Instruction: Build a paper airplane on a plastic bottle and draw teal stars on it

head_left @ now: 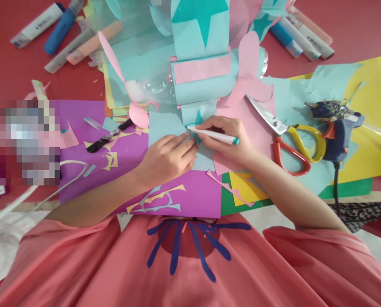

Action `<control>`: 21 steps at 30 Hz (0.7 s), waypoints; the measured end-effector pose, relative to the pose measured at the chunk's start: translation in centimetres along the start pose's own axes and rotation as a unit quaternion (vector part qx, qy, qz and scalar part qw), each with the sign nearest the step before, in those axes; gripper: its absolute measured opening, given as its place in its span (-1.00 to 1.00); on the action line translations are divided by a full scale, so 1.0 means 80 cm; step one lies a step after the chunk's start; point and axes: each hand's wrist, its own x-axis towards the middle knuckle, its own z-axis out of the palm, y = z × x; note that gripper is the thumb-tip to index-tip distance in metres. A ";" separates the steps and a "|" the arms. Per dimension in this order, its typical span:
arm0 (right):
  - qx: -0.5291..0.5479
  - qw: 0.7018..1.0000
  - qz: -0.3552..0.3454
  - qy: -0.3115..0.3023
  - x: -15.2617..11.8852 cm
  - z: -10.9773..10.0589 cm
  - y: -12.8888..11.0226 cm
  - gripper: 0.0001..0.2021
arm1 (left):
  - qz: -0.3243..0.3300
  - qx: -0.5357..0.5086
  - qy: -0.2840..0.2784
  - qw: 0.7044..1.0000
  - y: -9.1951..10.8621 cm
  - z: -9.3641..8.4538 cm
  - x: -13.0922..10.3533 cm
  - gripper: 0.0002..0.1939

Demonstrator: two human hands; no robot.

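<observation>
My right hand (228, 136) grips a white marker with a teal end (217, 136), its tip at the light-blue paper wing (188, 111). That wing carries a teal star, partly covered by my fingers. Fingers stretched out, my left hand (169, 155) lies on the light-blue paper close to the marker tip. Just beyond both hands is a plane built from a clear plastic bottle (158, 90) wrapped in light-blue paper, with a pink strip (201, 69) along it. A pink paper propeller (138, 114) sits at the cap end, and the far wing (199, 49) bears a larger teal star.
Scissors (281, 128) with red and yellow handles lie right of my right hand, beside a blue glue gun (339, 136) with a cord. A black marker (109, 136) and paper scraps (160, 196) rest on purple paper (129, 157). Several markers (62, 30) lie farther back.
</observation>
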 end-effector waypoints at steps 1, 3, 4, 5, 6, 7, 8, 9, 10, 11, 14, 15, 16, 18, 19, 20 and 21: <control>0.001 1.000 0.003 -0.001 0.000 0.000 0.000 -0.91 | 0.000 -0.002 -0.001 1.000 0.000 0.000 0.000 -0.75; 0.007 1.000 0.005 -0.001 -0.001 0.000 0.001 -0.90 | 0.000 0.000 0.003 1.000 0.001 0.001 0.000 -0.75; 0.012 1.000 0.005 0.001 -0.002 0.001 0.001 -0.91 | 0.002 0.003 0.008 1.000 0.001 0.001 0.001 -0.76; 0.015 1.000 0.003 0.002 -0.002 0.001 0.002 -0.91 | 0.003 0.006 0.013 1.000 0.001 0.001 0.002 -0.76; 0.019 1.000 0.000 0.004 -0.002 0.001 0.003 -0.91 | 0.005 0.010 0.018 1.000 0.001 0.000 0.002 -0.76; 0.021 1.000 -0.004 0.006 -0.003 0.001 0.003 -0.91 | 0.006 0.014 0.021 1.000 0.001 0.000 0.002 -0.76; 0.022 1.000 -0.006 0.006 -0.003 0.001 0.003 -0.90 | 0.007 0.016 0.022 1.000 0.001 0.000 0.003 -0.76; 0.022 1.000 -0.007 0.005 -0.003 0.002 0.004 -0.89 | 0.007 0.017 0.021 1.000 0.001 -0.001 0.003 -0.76; 0.021 1.000 -0.007 0.004 -0.003 0.001 0.003 -0.89 | 0.006 0.018 0.021 1.000 0.001 -0.001 0.003 -0.76; 0.019 1.000 -0.007 0.004 -0.003 0.001 0.003 -0.89 | 0.005 0.018 0.021 1.000 0.001 -0.002 0.002 -0.76; 0.017 1.000 -0.005 0.005 -0.001 0.001 0.001 -0.91 | 0.001 0.015 0.020 1.000 0.000 -0.002 0.002 -0.77; 0.018 1.000 -0.005 0.006 -0.001 0.000 0.000 -0.92 | 0.000 0.013 0.020 1.000 -0.001 -0.002 0.001 -0.77; 0.018 1.000 -0.007 0.006 0.000 0.000 0.000 -0.93 | 0.000 0.011 0.019 1.000 -0.001 -0.002 0.001 -0.78; 0.019 1.000 -0.010 0.004 0.000 -0.001 0.000 -0.93 | -0.001 0.007 0.023 1.000 -0.001 -0.001 0.002 -0.78; 0.020 1.000 -0.009 0.003 0.001 -0.001 0.001 -0.93 | -0.002 0.005 0.024 1.000 -0.001 -0.001 0.002 -0.78; 0.021 1.000 -0.007 0.000 0.000 -0.001 0.001 -0.93 | -0.002 0.004 0.025 1.000 -0.001 -0.001 0.002 -0.79; 0.021 1.000 -0.001 -0.003 0.000 -0.001 0.002 -0.93 | -0.004 0.003 0.025 1.000 -0.001 0.000 0.002 -0.79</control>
